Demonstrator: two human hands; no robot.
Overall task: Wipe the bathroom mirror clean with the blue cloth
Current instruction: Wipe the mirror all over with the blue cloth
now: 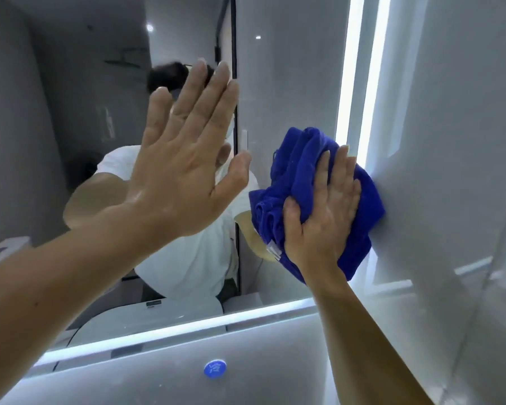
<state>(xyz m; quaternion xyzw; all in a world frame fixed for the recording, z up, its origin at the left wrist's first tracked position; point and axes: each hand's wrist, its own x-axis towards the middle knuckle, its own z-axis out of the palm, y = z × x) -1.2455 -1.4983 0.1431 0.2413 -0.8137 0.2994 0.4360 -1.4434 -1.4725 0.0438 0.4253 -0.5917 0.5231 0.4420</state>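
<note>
Mirror (289,83) edge: blue cloth (298,171) bunched under gripping right hand (324,211) fingers (343,171); left hand (184,165) fingers straight.

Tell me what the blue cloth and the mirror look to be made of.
Blue cloth: soft, fuzzy fabric, likely microfibre; it bunches in deep folds with a matte nap. Mirror: glass, glossy; it reflects the room clearly, with a lit strip, seemingly frosted, along its edge.

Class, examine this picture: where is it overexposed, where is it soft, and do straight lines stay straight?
Head view: the light strip at the right of the mirror and the lower strip blow out to white; the reflection is soft, the left hand and blue cloth sharper; both strips lean and bow slightly, wide-angle distortion.
</note>
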